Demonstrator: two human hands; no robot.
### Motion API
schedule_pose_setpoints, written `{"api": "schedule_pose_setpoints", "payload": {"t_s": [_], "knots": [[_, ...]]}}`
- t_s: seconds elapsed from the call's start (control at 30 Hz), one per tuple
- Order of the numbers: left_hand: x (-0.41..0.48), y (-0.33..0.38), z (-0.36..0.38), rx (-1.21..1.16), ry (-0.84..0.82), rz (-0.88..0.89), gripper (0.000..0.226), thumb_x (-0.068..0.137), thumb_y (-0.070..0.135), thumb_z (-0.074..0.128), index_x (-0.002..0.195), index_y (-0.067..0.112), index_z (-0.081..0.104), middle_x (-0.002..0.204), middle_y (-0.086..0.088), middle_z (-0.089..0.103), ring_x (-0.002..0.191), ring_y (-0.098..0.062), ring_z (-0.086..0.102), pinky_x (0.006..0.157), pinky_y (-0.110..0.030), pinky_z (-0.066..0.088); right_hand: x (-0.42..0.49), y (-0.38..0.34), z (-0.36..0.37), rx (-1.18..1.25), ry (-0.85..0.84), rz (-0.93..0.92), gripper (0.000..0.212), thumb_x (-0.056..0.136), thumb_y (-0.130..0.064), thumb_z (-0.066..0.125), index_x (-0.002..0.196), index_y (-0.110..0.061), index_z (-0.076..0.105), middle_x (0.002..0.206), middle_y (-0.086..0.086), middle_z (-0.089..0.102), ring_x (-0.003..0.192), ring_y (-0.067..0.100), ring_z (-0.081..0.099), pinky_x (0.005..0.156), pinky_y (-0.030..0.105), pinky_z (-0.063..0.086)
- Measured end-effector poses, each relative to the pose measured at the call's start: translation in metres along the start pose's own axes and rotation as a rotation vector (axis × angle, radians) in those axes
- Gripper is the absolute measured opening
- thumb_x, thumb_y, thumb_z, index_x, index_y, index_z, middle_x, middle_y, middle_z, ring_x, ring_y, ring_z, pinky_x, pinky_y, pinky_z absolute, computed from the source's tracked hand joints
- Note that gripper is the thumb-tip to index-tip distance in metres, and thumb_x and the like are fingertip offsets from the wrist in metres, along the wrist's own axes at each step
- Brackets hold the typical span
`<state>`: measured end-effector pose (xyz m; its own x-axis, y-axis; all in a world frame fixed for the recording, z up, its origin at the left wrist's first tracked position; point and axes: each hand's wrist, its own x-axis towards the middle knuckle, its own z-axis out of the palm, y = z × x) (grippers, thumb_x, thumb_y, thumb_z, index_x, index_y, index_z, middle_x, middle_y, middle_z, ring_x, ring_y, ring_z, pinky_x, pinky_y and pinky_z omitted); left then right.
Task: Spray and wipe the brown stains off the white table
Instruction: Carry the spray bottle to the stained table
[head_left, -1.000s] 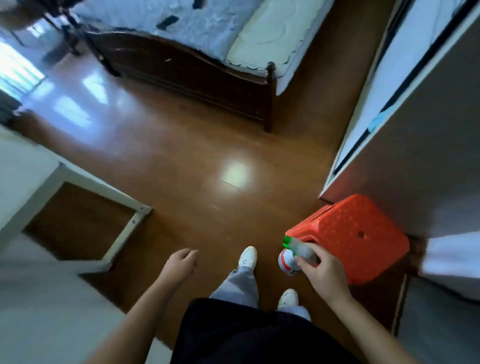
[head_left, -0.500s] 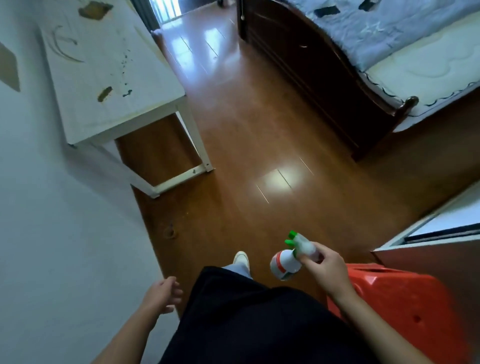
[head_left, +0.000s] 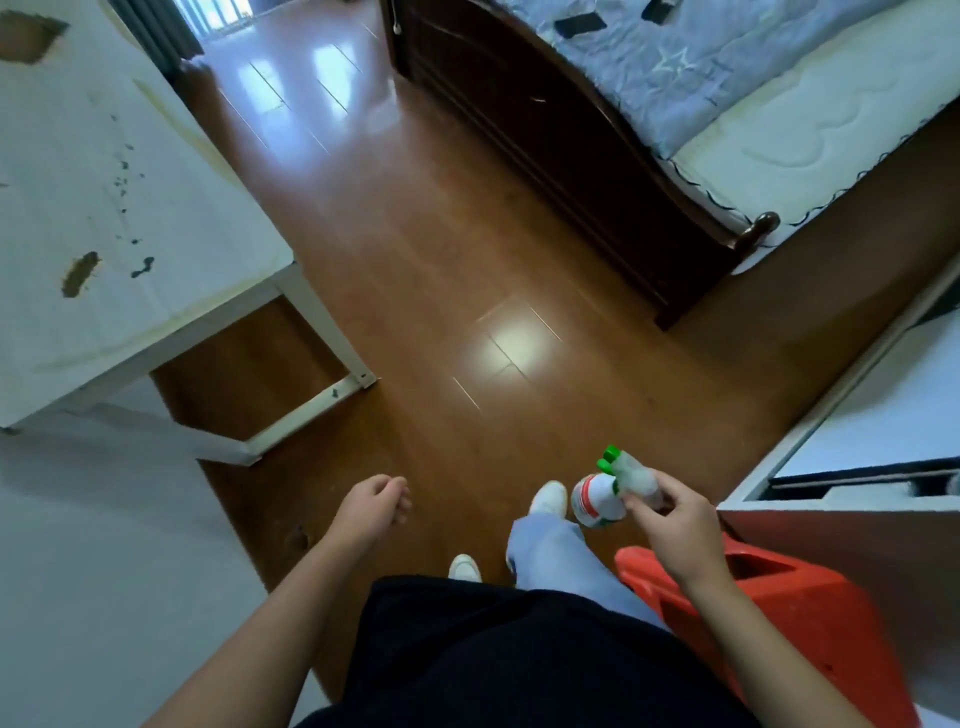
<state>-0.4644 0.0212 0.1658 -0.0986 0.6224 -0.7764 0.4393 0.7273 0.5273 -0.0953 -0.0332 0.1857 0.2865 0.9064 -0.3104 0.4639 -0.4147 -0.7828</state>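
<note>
Head view: one white table (head_left: 171, 249) at ten o'clock carries two brown stains (head_left: 79, 274). The right hand (head_left: 675, 519) at five o'clock grips one spray bottle (head_left: 605, 493) above one red stool (head_left: 789, 613); the left hand (head_left: 371, 506) hangs loosely curled, empty.

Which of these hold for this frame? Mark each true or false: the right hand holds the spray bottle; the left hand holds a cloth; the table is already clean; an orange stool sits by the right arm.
1. The right hand holds the spray bottle. True.
2. The left hand holds a cloth. False: it is empty, fingers loosely curled.
3. The white table is clean. False: a brown stain and dark spots remain.
4. An orange stool sits by the right arm. True.
</note>
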Motion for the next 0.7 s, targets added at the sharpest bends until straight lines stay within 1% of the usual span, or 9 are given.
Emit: {"api": "schedule_pose_setpoints", "payload": {"t_s": [0.1,0.17,0.27,0.33,0.4,0.47,0.53,0.63,0.7], "knots": [[0.028,0.021,-0.011,-0.036,0.020,-0.051,0.028,0.106,0.028,0.048,0.098,0.011,0.069,0.096,-0.012,0.072,0.092,-0.028,0.070,0.083,-0.037,0.056,0.052,-0.015,-0.001,-0.037,0.001,-0.016,0.025,0.084,-0.021,0.078,0.103,-0.036,0.075,0.087,-0.022,0.074,0.085,-0.005,0.066,0.068,0.013,0.047],[0.043,0.029,-0.020,-0.061,0.047,-0.105,0.029,0.106,0.028,0.049,0.097,0.010,0.069,0.095,-0.013,0.072,0.092,-0.030,0.070,0.086,-0.041,0.057,0.093,-0.027,0.004,-0.054,-0.025,-0.034,0.024,0.084,-0.024,0.078,0.107,-0.032,0.076,0.090,-0.020,0.074,0.086,-0.005,0.065,0.065,0.009,0.044],[0.055,0.036,-0.035,-0.114,0.125,-0.207,0.029,0.105,0.029,0.049,0.098,0.011,0.070,0.095,-0.011,0.073,0.090,-0.028,0.070,0.090,-0.046,0.057,0.156,-0.057,0.018,-0.056,-0.142,-0.101,0.024,0.085,-0.029,0.078,0.108,-0.034,0.075,0.095,-0.020,0.074,0.089,-0.001,0.067,0.066,0.012,0.046],[0.057,0.039,-0.044,-0.162,0.187,-0.280,0.030,0.106,0.030,0.048,0.099,0.011,0.071,0.096,-0.009,0.073,0.091,-0.025,0.069,0.087,-0.042,0.055,0.196,-0.083,0.030,-0.054,-0.248,-0.163,0.023,0.085,-0.032,0.078,0.106,-0.040,0.073,0.095,-0.024,0.073,0.088,-0.002,0.067,0.066,0.013,0.048],[0.062,0.042,-0.052,-0.206,0.249,-0.336,0.031,0.106,0.030,0.048,0.094,0.012,0.071,0.095,-0.005,0.071,0.090,-0.022,0.065,0.084,-0.038,0.050,0.238,-0.112,0.043,-0.055,-0.344,-0.232,0.024,0.085,-0.031,0.078,0.107,-0.039,0.073,0.095,-0.023,0.073,0.088,-0.001,0.067,0.068,0.015,0.050],[0.066,0.053,-0.060,-0.265,0.309,-0.376,0.028,0.106,0.027,0.048,0.086,0.018,0.065,0.085,0.002,0.063,0.078,-0.013,0.057,0.072,-0.032,0.045,0.279,-0.143,0.055,-0.065,-0.402,-0.283,0.027,0.085,-0.032,0.079,0.112,-0.030,0.074,0.094,-0.019,0.074,0.088,0.001,0.068,0.070,0.018,0.052],[0.076,0.069,-0.067,-0.323,0.354,-0.407,0.026,0.106,0.024,0.048,0.082,0.022,0.059,0.080,0.007,0.056,0.070,-0.008,0.049,0.060,-0.023,0.037,0.316,-0.174,0.069,-0.059,-0.428,-0.338,0.030,0.086,-0.037,0.077,0.115,-0.028,0.074,0.094,-0.017,0.074,0.088,0.003,0.068,0.070,0.019,0.052],[0.107,0.100,-0.083,-0.395,0.345,-0.434,0.027,0.106,0.026,0.047,0.090,0.014,0.065,0.087,-0.001,0.063,0.072,-0.012,0.054,0.058,-0.023,0.039,0.368,-0.210,0.092,-0.043,-0.441,-0.375,0.029,0.087,-0.041,0.076,0.113,-0.031,0.074,0.092,-0.018,0.074,0.087,0.008,0.068,0.070,0.030,0.056],[0.140,0.126,-0.098,-0.427,0.331,-0.428,0.030,0.106,0.027,0.047,0.100,0.007,0.069,0.095,-0.007,0.069,0.077,-0.017,0.060,0.061,-0.026,0.043,0.401,-0.229,0.106,-0.055,-0.445,-0.387,0.028,0.086,-0.042,0.076,0.112,-0.032,0.074,0.091,-0.017,0.074,0.085,0.008,0.068,0.069,0.032,0.056]]}}
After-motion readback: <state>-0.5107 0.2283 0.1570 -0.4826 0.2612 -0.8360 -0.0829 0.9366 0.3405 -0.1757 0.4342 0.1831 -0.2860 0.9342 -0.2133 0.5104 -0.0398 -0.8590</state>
